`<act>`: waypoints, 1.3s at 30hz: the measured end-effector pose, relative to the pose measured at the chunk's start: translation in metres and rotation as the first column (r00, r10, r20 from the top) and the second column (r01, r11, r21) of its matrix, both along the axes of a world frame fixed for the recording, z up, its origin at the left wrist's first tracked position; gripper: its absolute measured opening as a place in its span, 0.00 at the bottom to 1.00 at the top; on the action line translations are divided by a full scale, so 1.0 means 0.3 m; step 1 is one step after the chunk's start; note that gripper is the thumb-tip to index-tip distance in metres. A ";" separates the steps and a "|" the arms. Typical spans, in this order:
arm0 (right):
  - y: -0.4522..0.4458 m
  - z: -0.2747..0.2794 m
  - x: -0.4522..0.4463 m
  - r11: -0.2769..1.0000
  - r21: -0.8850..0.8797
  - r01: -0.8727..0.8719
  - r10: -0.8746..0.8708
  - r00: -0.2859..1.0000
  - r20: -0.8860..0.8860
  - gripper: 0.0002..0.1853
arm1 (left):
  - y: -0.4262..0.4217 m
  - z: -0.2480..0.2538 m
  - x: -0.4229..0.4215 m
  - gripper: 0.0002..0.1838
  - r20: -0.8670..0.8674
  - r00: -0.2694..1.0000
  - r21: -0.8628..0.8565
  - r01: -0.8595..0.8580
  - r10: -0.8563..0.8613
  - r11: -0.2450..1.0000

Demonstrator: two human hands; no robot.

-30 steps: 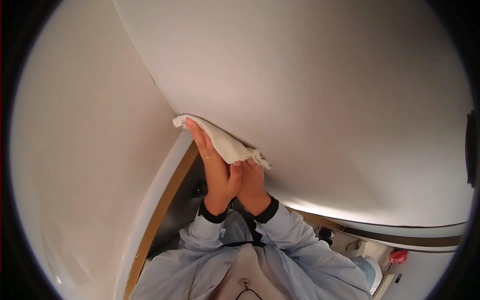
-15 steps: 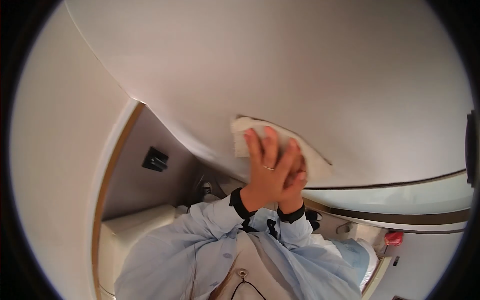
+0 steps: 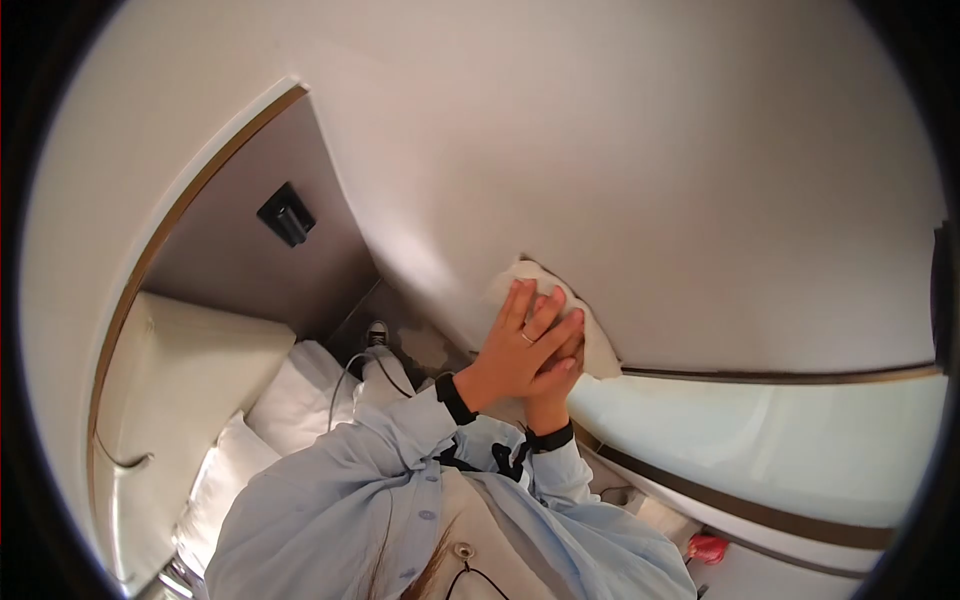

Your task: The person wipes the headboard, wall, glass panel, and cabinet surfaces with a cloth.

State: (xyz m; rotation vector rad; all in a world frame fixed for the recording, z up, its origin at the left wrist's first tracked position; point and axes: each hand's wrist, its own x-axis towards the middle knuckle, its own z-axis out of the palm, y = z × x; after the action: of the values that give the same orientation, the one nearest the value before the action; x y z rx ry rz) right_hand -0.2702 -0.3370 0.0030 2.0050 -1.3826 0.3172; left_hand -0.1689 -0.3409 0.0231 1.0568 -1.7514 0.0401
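A cream cloth lies pressed against the large pale wall panel, close to its lower dark edge. My left hand, with a ring on one finger, rests over my right hand with its fingers stretched out, the fingertips reaching the cloth. Beneath it, my right hand holds the cloth to the panel; most of its fingers are hidden. Black bands circle both wrists, below light blue sleeves.
At the left, a black fitting sits on a grey wall. Below it are a cream padded headboard and white pillows. A shoe shows on the floor. A glossy pale panel curves along the right, above a red item.
My hands and the cloth have moved down the panel, nearer its lower edge. The view has shifted, showing more of the headboard and pillows at the left.
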 end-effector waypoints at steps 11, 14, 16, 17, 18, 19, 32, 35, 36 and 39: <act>-0.171 0.415 0.263 0.889 -0.439 0.129 -0.008 0.964 0.267 0.36 | -0.060 0.094 0.342 0.25 -0.327 0.945 -0.115 -0.020 -0.018 0.993; -0.215 0.172 0.330 0.941 -0.292 -0.170 0.122 0.977 -0.177 0.31 | -0.089 -0.062 0.465 0.23 -0.556 0.802 0.119 -0.185 0.220 0.975; -0.229 0.087 0.440 0.314 0.937 0.152 -0.017 0.988 -0.155 0.33 | -0.066 -0.179 0.542 0.21 -0.528 0.787 0.270 -0.201 0.319 0.942; -0.202 -0.096 0.407 0.521 0.853 -0.039 0.084 0.996 -0.005 0.35 | -0.059 -0.231 0.575 0.20 -0.481 0.777 0.398 -0.220 0.407 0.891; -0.176 -0.247 0.362 0.679 0.692 -0.244 0.226 0.967 0.119 0.37 | -0.036 -0.280 0.611 0.20 -0.497 0.768 0.394 -0.216 0.405 0.893; -0.168 -0.234 0.363 0.685 0.686 -0.244 0.234 0.966 0.110 0.37 | 0.000 -0.321 0.651 0.19 -0.465 0.796 0.459 -0.158 0.388 0.874; -0.327 0.121 0.719 0.978 -0.127 0.165 -0.180 0.977 -0.116 0.36 | -0.052 -0.530 0.798 0.17 -0.616 0.683 0.636 0.138 0.392 0.759; -0.347 -0.345 0.711 0.831 0.482 -0.277 0.373 0.921 -0.114 0.30 | -0.019 -0.588 0.841 0.17 -0.604 0.678 0.659 0.129 0.420 0.740; -0.344 -0.510 0.682 0.747 0.577 -0.330 0.418 0.908 -0.023 0.30 | 0.022 -0.592 0.851 0.17 -0.629 0.658 0.645 0.145 0.414 0.750; -0.315 -0.510 0.688 0.663 0.649 -0.374 0.369 0.917 0.152 0.31 | 0.137 -0.589 0.898 0.16 -0.575 0.648 0.728 0.128 0.499 0.674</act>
State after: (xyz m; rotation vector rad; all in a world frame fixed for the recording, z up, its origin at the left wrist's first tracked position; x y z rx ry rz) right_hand -0.0639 -0.4313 -0.1500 2.9067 -1.1618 -0.0220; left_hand 0.1005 -0.2999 -0.1537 1.5466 -0.8191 -0.9206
